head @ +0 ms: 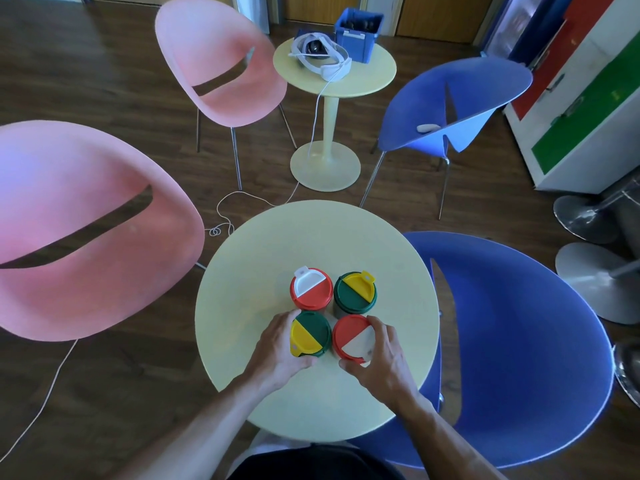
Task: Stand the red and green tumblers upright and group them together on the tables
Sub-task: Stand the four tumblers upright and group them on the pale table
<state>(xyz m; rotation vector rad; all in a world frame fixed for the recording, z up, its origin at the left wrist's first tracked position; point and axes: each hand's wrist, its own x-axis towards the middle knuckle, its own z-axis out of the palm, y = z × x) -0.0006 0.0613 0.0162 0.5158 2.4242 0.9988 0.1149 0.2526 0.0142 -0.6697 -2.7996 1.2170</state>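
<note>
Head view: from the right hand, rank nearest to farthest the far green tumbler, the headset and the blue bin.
1. The far green tumbler, on the near table just beyond the right hand.
2. The headset, on the far table's left part.
3. The blue bin, behind the headset, at the far table's back edge.

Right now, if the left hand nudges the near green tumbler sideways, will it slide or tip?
Probably slide: the near green tumbler stands upright and looks squat on the smooth table. It likely bumps the near red tumbler close beside it. The left hand wraps its side, limiting tipping.
</note>
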